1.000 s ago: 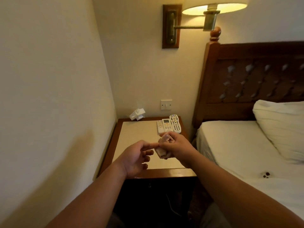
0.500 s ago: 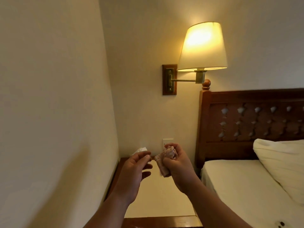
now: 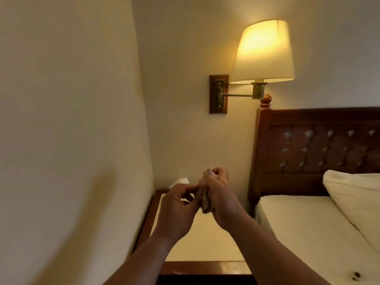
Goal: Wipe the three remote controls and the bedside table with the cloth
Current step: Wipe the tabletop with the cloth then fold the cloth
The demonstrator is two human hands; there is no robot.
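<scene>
Your right hand (image 3: 219,195) curls tightly around the bunched cloth (image 3: 205,203), holding it upright in the air above the bedside table (image 3: 205,245). Your left hand (image 3: 176,208) meets it from the side, thumb and forefinger pinching the cloth's edge while the other fingers stay loosely bent. Both hands hover clear of the pale tabletop. A tissue box (image 3: 180,180) sits at the table's back corner, and the lit wall lamp (image 3: 263,52) glows beside the headboard (image 3: 318,153).
</scene>
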